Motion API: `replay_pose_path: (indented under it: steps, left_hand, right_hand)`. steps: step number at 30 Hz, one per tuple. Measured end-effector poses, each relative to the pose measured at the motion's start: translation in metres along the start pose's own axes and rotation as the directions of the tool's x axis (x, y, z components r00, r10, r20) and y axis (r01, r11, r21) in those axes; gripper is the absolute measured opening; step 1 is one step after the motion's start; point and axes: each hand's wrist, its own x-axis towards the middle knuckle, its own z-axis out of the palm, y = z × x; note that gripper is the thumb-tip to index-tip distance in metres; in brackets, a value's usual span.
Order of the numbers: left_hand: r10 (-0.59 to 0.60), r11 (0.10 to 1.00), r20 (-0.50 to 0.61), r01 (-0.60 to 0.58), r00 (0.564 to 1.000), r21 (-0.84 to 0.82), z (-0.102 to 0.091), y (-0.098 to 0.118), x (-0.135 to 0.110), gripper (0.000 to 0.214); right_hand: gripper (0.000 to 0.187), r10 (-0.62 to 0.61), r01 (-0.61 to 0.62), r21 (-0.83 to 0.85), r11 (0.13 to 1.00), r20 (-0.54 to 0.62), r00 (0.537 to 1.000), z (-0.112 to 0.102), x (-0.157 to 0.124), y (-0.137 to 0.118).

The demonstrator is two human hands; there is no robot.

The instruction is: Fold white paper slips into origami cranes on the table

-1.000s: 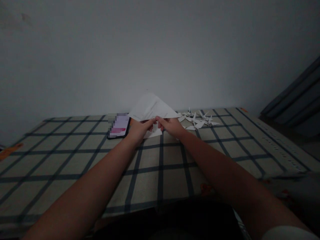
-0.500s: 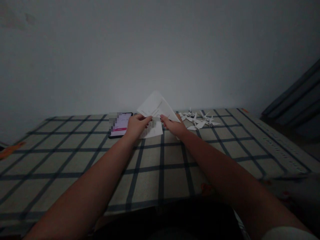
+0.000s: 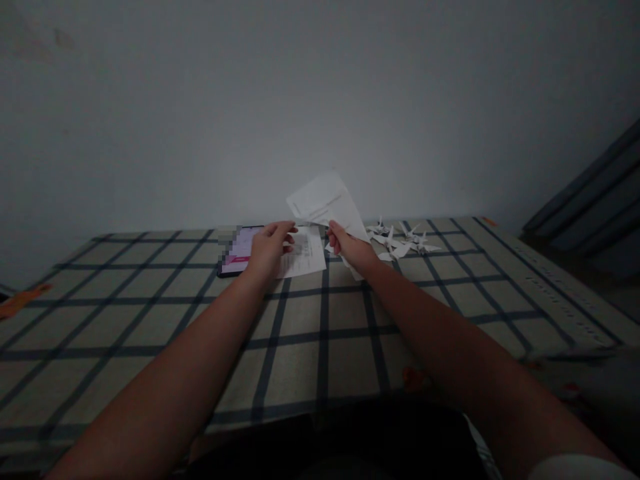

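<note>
Between the thumb and fingers of my right hand (image 3: 350,245) is a sheet of white paper (image 3: 325,199) with faint print, raised and tilted above the table. My left hand (image 3: 273,245) is off that sheet, its fingers curled but apart, with nothing seen in them. Beneath and beside the left fingers lies a printed paper sheet (image 3: 307,253) flat on the cloth. Part of a further white piece shows below my right hand; whether it belongs to the held sheet I cannot tell.
A phone (image 3: 235,265) with a lit screen lies left of my left hand. Several folded paper cranes (image 3: 395,243) sit to the right of my right hand. A checked tablecloth (image 3: 300,347) covers the table, which meets a plain wall (image 3: 320,100) at the back.
My left hand has let go of the raised sheet and moved slightly left, its fingers spreading. The sheet has shifted right and turned in my right hand.
</note>
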Motion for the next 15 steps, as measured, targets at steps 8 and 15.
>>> replay_pose_path:
  steps: [8,15]
  left_hand:
    - [-0.063,0.986,0.149,0.084,0.987,-0.141,0.010,0.001,-0.012,0.045]
    - [0.128,0.983,0.023,-0.130,0.991,0.127,-0.001,0.000,-0.002,0.038]
  right_hand:
    - [0.051,-0.093,0.119,-0.121,0.985,0.203,0.975,0.007,0.001,0.009]
    - [0.040,-0.277,0.283,-0.015,0.959,-0.263,0.924,-0.007,0.006,-0.004]
